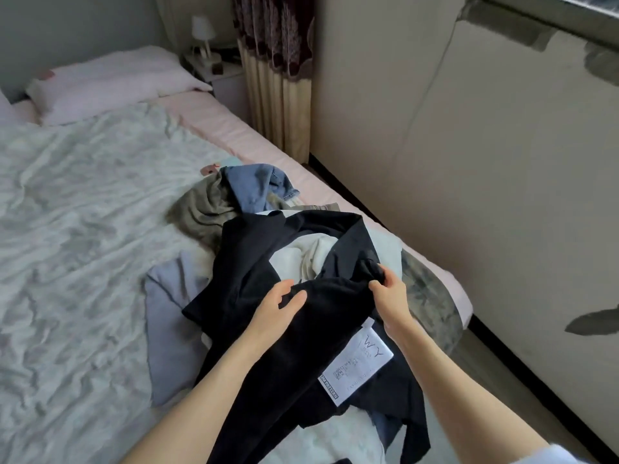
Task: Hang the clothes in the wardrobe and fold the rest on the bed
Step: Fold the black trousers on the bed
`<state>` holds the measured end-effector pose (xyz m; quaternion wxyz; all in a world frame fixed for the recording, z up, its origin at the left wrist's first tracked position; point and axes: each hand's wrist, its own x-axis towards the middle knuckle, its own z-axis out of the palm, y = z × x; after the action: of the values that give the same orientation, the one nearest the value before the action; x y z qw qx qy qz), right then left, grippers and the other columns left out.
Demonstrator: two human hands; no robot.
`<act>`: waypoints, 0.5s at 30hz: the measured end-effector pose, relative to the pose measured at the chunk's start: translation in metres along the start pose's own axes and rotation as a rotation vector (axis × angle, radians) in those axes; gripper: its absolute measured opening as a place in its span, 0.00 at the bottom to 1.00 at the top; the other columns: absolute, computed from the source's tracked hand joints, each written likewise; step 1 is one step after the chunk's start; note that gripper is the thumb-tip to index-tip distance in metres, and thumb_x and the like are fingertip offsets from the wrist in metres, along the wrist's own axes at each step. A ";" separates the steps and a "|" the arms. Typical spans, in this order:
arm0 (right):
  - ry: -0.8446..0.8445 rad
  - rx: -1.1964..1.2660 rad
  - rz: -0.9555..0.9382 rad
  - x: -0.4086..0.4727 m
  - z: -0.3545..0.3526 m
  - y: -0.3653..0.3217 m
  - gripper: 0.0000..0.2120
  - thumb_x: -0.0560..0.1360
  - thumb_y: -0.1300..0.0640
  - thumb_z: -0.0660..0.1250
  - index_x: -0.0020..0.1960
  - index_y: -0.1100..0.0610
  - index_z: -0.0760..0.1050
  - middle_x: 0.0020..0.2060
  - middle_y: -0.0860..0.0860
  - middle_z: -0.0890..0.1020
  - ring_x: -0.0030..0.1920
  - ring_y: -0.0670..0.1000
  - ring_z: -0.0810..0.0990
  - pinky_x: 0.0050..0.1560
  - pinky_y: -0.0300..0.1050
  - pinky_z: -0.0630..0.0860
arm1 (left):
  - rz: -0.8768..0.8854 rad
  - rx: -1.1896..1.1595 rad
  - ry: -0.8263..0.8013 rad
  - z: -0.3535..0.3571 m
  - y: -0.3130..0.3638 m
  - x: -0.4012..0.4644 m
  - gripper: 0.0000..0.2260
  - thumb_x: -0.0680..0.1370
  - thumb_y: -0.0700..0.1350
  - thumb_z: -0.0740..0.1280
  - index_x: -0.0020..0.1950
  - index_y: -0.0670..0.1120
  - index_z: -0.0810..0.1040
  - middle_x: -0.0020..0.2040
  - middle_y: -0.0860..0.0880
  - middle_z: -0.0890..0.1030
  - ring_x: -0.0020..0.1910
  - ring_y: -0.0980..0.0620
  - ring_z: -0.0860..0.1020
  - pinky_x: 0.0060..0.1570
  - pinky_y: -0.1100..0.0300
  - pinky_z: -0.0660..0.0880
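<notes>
A black garment (268, 262) with a white tag (360, 365) lies on top of a clothes pile on the bed (67, 212). My left hand (276, 309) grips a fold of its black cloth between thumb and fingers. My right hand (390, 293) pinches another bunch of the same cloth a little to the right. Under the black garment lie a cream piece (311, 256), a pale blue-grey piece (170, 316), an olive-grey knit (204, 209) and blue denim (254, 185).
A pillow (110, 85) lies at the head of the bed. A nightstand with a small lamp (202, 31) stands beside a patterned curtain (278, 61). A pale wall or wardrobe panel (469, 162) runs along the right, with a narrow floor strip (502, 380) beside the bed.
</notes>
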<state>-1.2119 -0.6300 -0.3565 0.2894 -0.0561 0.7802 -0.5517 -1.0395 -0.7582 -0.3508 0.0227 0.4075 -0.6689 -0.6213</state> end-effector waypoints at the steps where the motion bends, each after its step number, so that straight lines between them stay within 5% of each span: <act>1: -0.032 -0.036 -0.075 -0.012 0.000 -0.002 0.22 0.72 0.71 0.56 0.60 0.55 0.75 0.54 0.52 0.80 0.50 0.48 0.79 0.49 0.40 0.75 | -0.018 -0.097 -0.026 -0.006 0.010 -0.004 0.24 0.76 0.60 0.63 0.70 0.55 0.67 0.69 0.57 0.69 0.65 0.58 0.67 0.63 0.59 0.63; 6: -0.321 -0.160 -0.381 -0.089 0.018 -0.024 0.24 0.73 0.71 0.59 0.56 0.43 0.73 0.54 0.42 0.79 0.57 0.41 0.77 0.57 0.32 0.71 | -0.172 -0.490 -0.212 -0.038 0.035 -0.030 0.29 0.70 0.66 0.63 0.66 0.52 0.70 0.61 0.50 0.76 0.63 0.46 0.74 0.58 0.47 0.73; 9: -0.438 -0.343 -0.523 -0.140 0.035 -0.008 0.22 0.74 0.69 0.61 0.61 0.49 0.73 0.57 0.44 0.78 0.61 0.42 0.74 0.62 0.33 0.67 | -0.227 -0.397 -0.291 -0.057 0.036 -0.063 0.22 0.68 0.65 0.67 0.50 0.50 0.82 0.50 0.45 0.83 0.51 0.47 0.80 0.50 0.50 0.79; 13: -0.496 -0.277 -0.496 -0.219 0.067 0.016 0.16 0.76 0.66 0.61 0.61 0.53 0.69 0.53 0.45 0.78 0.57 0.41 0.76 0.60 0.38 0.71 | -0.114 -0.223 -0.137 -0.071 0.007 -0.116 0.07 0.77 0.40 0.67 0.39 0.42 0.80 0.34 0.45 0.79 0.32 0.55 0.78 0.34 0.63 0.75; 15: -0.473 -0.224 -0.450 -0.256 0.082 0.021 0.14 0.77 0.63 0.62 0.59 0.49 0.66 0.51 0.43 0.79 0.57 0.37 0.75 0.57 0.34 0.71 | -0.075 -0.298 -0.024 -0.083 -0.002 -0.142 0.06 0.78 0.35 0.64 0.42 0.40 0.78 0.36 0.44 0.77 0.33 0.51 0.77 0.37 0.61 0.74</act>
<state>-0.9532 -0.5858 -0.2935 0.3253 -0.3846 0.7152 -0.4846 -0.8995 -0.7439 -0.2666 0.0517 0.4169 -0.5538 -0.7189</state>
